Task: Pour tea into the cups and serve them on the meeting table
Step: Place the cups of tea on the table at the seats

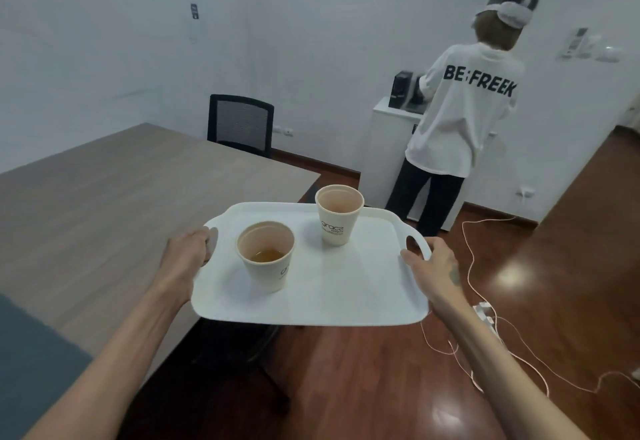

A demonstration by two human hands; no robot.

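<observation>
Head view: left hand (pixel 189 249) and right hand (pixel 429 259), fingers curled round tray (pixel 311 304) handles; any tilt slides the two cups (pixel 266 255) off before table (pixel 121 197).

Office meeting room (long table (pixel 131 190))

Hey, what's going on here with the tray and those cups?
A person is carrying a white tray with both hands, the left hand and the right hand each gripping a side handle. Two paper cups stand on it: the near cup shows a little tea, the far cup looks fuller. The tray is held in the air beside the meeting table, not yet set down.
</observation>
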